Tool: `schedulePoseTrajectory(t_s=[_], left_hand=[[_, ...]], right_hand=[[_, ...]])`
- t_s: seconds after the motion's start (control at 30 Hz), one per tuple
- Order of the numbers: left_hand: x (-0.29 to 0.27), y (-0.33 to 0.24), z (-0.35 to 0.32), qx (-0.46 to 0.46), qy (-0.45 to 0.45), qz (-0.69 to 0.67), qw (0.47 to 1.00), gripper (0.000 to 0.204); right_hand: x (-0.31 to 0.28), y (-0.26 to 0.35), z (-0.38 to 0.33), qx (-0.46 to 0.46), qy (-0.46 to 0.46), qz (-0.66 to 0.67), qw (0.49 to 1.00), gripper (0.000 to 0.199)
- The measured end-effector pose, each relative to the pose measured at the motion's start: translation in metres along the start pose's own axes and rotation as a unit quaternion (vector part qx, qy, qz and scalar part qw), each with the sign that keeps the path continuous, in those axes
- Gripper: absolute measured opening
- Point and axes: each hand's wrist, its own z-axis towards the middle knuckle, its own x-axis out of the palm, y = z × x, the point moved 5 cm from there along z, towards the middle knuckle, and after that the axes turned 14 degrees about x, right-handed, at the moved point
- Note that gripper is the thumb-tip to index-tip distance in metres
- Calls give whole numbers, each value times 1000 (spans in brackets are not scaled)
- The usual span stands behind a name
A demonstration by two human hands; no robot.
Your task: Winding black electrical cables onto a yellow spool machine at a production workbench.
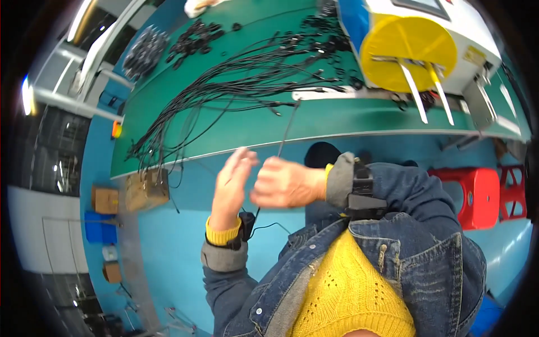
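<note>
On the far left, a heap of small black parts [145, 51] lay on the green bench mat [337, 121], with a second scatter of black rings [197, 35] just right of it. A fan of black cables [224, 90] spread across the mat from its near-left edge toward the far right. Below the bench edge at left, brown cardboard boxes [147, 188] stood on the blue floor [168, 247].

The left hand [232, 182] was raised near the bench edge, fingers extended and loosely spread — gripping nothing that could be seen. Just beside it, the right hand [286, 182] was closed in a fist on a thin black cable [289, 128], which ran up from the fist to the mat and also hung below the hands. Motion blur obscured the fingers' exact hold.

Further right — a white machine [449, 22] with a yellow disc [409, 51] stood on the bench; red plastic stools [477, 196] stood on the floor at right.
</note>
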Motion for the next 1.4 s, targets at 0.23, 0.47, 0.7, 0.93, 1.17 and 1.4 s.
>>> schedulePoseTrajectory(t_s=[0.23,0.47,0.7,0.93,1.17,1.4], left_hand=[[110,22,-7,-276,323,-300,854,24],[172,-36,-12,-61,488,-13,870,21],[250,-112,0,73,463,-91,879,15],[249,-107,67,329,152,71,929,8],[254,-79,91,297,141,4,944,10],[256,-60,100,275,151,-29,949,12]], right_hand=[[-22,30,-66,-11,227,13,974,17],[-191,-17,-98,239,-42,-222,944,36],[-273,-28,-137,342,-89,-365,861,34],[-281,-82,-159,421,-234,-310,820,28],[-254,-137,-155,475,-261,-272,795,12],[-257,-150,-168,492,-290,-246,783,9]])
